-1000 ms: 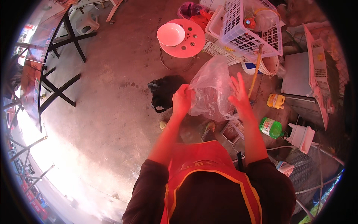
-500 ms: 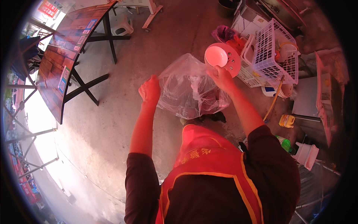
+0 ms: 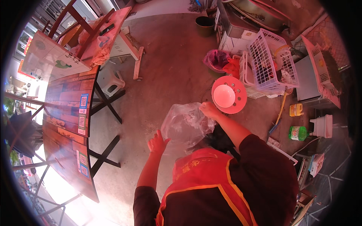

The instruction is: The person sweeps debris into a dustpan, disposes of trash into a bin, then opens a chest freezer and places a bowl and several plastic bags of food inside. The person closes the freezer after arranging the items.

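A clear plastic bag (image 3: 184,126) hangs spread in front of my red apron, its mouth loose and crumpled. My right hand (image 3: 208,110) is closed on the bag's upper right edge. At the bag's left edge is my left hand (image 3: 157,143), thumb held away from the fingers; whether the film still touches it is hard to see. Just beyond my right hand stands a round pinkish-red stool (image 3: 240,100) with holes in its top. A pale bowl (image 3: 223,96) rests on that stool.
Wood-plank tables (image 3: 68,109) with black crossed legs stand left, near a white plastic stool (image 3: 110,81). White plastic baskets (image 3: 266,62) are stacked at the right. A yellow jug (image 3: 296,110), a green bottle (image 3: 298,133) and a dark bucket (image 3: 204,26) stand on the floor.
My view has shifted, showing more of the tables and far floor. The bag has sagged smaller. My left hand has gone from a fist to loosened fingers; my right keeps its grip.
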Demonstrator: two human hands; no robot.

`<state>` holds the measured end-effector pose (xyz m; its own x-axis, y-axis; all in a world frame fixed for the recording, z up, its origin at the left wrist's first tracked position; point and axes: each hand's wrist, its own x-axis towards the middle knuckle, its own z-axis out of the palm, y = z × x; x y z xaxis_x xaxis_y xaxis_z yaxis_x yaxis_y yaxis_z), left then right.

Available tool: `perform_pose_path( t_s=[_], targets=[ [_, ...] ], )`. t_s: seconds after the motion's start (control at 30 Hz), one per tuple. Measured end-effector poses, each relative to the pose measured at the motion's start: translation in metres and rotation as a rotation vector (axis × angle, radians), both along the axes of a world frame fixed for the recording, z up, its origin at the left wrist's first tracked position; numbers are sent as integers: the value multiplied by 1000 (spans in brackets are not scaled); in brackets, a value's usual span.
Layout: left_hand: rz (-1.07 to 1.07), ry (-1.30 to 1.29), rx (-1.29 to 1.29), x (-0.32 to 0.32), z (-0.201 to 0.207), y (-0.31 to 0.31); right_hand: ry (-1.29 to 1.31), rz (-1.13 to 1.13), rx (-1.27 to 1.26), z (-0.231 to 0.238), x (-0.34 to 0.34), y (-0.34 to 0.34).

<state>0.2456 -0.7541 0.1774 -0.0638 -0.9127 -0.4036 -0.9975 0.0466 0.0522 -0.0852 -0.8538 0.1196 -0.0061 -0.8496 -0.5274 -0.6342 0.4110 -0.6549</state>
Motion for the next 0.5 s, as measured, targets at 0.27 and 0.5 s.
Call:
perform_pose_path(
  t_s=[0.27,0.5],
  targets=[
    [106,-12,-112,75,-32,-220,270,26,-388,26,12,-88],
    [-201,167,30,89,-112,-414,65,-515,-172,-4,27,-179]
  ],
)
